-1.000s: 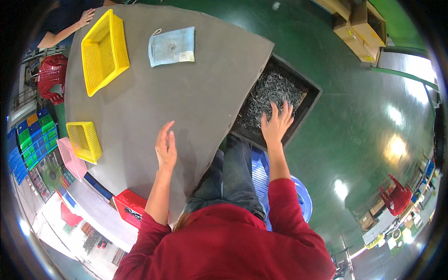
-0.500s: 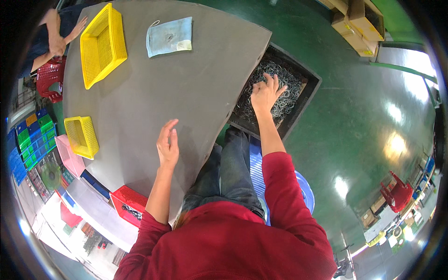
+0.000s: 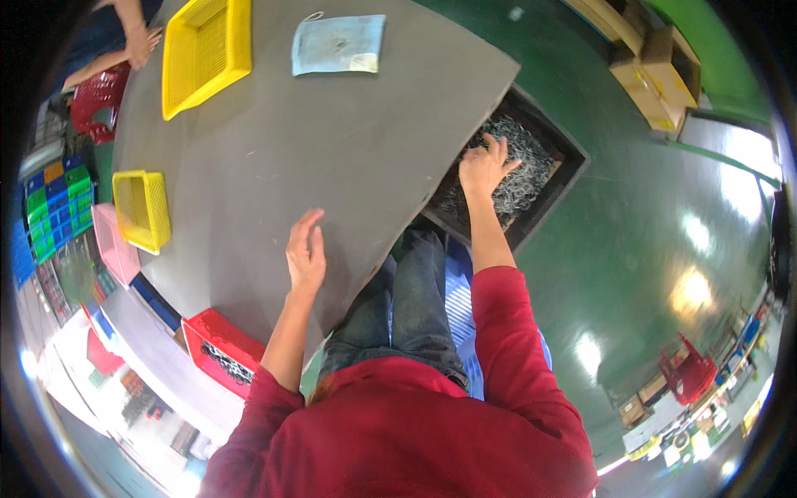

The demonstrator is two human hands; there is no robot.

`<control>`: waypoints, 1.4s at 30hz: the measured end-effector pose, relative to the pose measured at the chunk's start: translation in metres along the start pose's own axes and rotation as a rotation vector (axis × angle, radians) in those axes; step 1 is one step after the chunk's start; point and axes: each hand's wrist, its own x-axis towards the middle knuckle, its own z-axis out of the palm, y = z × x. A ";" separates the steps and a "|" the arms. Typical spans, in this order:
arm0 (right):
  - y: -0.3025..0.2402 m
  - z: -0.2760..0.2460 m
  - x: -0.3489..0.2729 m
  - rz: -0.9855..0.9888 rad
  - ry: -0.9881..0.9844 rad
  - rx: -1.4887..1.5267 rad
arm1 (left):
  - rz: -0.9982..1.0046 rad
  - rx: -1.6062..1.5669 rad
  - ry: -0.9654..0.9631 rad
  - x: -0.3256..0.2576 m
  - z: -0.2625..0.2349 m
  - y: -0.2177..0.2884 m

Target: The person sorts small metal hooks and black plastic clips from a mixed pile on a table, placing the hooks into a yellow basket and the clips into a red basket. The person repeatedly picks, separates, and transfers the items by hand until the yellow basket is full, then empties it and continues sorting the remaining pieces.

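My right hand (image 3: 482,173) hovers over a black crate (image 3: 554,199) at the table's right edge, fingers spread and slightly curled. Inside the crate lies a heap of small, thin, curved parts (image 3: 527,170), dark and silvery, too fine to name. Nothing shows between the fingers of that hand, though the fingertips overlap the heap. Above the near part of the grey table (image 3: 274,158), my left hand (image 3: 307,253) is held with fingers stretched and thumb apart, holding nothing. A light blue cloth pouch (image 3: 338,46) with a loop lies flat at the far side.
Yellow baskets, one large (image 3: 207,62) and one small (image 3: 141,212), stand along the left side. A red basket (image 3: 220,349) holding dark parts is at the near left, past a pink basket (image 3: 114,245). Another person's hands (image 3: 141,46) are at the far left. Cardboard boxes (image 3: 656,79) stand far right.
The whole view has shifted, so the table and baskets sit differently in it. My right hand stays over the crate, its fingers slightly changed in pose. My left hand remains open over the table.
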 end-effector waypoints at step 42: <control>0.043 -0.050 -0.061 -0.142 0.195 0.007 | 0.291 0.456 -0.067 0.113 0.078 -0.018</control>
